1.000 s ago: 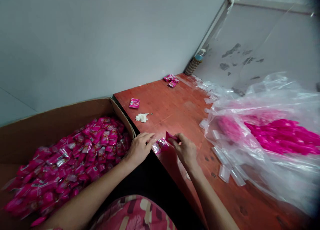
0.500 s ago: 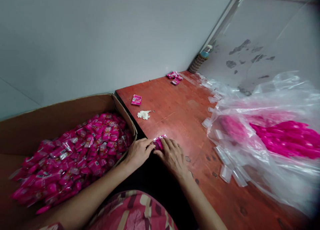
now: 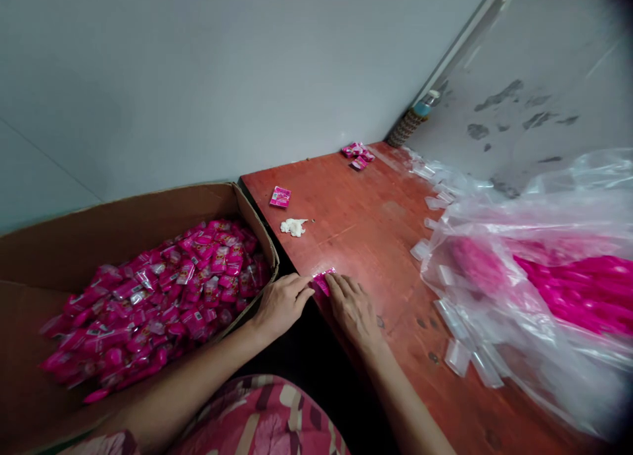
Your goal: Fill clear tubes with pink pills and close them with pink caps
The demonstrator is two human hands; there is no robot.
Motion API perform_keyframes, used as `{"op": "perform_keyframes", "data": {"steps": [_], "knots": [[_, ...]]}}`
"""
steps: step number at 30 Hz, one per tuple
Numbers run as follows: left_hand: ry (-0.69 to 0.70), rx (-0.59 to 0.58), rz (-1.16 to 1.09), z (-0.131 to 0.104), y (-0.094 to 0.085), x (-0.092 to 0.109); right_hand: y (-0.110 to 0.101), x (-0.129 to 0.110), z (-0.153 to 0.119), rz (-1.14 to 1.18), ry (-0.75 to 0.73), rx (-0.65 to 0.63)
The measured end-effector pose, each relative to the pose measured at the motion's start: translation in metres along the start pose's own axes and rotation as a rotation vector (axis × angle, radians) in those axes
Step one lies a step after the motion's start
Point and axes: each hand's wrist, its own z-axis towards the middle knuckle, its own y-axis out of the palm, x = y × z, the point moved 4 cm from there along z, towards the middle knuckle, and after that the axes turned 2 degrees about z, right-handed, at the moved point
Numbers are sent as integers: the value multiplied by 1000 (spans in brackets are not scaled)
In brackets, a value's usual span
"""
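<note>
At the near edge of the red tabletop lies a small shiny pink packet [image 3: 323, 280], partly covered by fingers. My left hand [image 3: 283, 304] is closed, its thumb and fingertips at the packet's left edge. Over the packet's right part rest the fingers of my right hand [image 3: 353, 313], close together and holding it against the table edge. What lies under those fingers is hidden. To my left, a cardboard box [image 3: 254, 225] contains a heap of pink wrapped packets [image 3: 163, 303].
A clear plastic bag [image 3: 494, 297] of bright pink pieces [image 3: 578, 287] is on the right, with clear plastic sleeves [image 3: 457, 356] beside it. Farther back are a pink card [image 3: 280, 197], a white crumpled scrap [image 3: 294, 227], several pink packets [image 3: 358, 154] and a bottle [image 3: 414, 117].
The view has turned slightly left, so most things sit farther right. Both hands stay at the pink packet, with only slight finger movement.
</note>
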Motion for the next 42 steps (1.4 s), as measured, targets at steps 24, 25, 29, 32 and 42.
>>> {"op": "perform_keyframes", "data": {"steps": [24,25,29,32,42], "knots": [[185,-42,223,4,3,17,4,24,38,167,35,-223],[197,-25,191,2,-3,16,4,26,38,225,49,-218],[210,65,72,-9,-31,6,-2,41,55,520,107,-232],[165,130,17,-16,-46,-11,-20,53,99,509,104,-194],[71,164,-11,-18,-35,-44,-10,46,274,-74,-59,-408]]}}
